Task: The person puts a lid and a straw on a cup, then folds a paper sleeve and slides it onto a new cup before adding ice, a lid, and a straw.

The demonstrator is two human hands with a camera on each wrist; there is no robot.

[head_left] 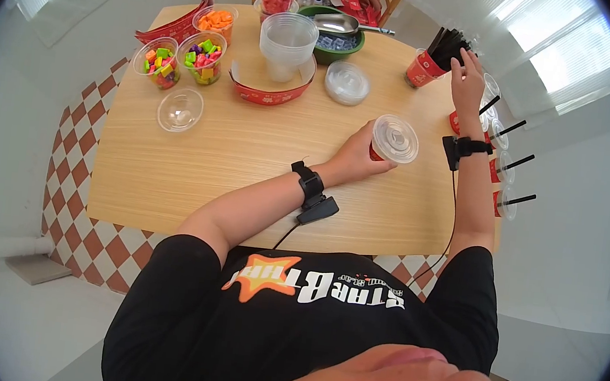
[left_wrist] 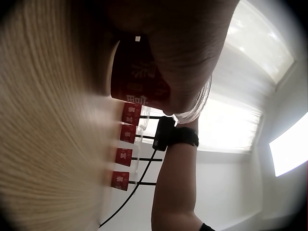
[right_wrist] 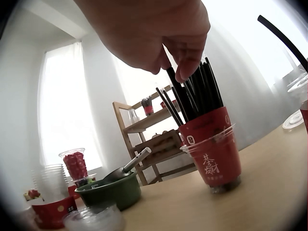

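The left hand (head_left: 360, 159) is curled round a red-wrapped cup with a clear lid (head_left: 395, 138), upright at the middle right of the table; in the left wrist view its fingers cover part of the red wrap (left_wrist: 132, 72). The right hand (head_left: 468, 85) reaches over a red cup of black straws (head_left: 424, 70) at the back right. In the right wrist view the right hand (right_wrist: 159, 36) pinches the top of a black straw (right_wrist: 176, 85) between thumb and fingers, while the other straws stand in the red cup (right_wrist: 216, 161).
Lidded red cups with straws (head_left: 505, 168) line the table's right edge. Toward the back stand a stack of clear cups (head_left: 288, 38), a stack of lids (head_left: 347, 83) and a green bowl (head_left: 328, 56) with a scoop. Cups of coloured pieces (head_left: 201, 58) are at the back left, near a clear lid (head_left: 180, 110).
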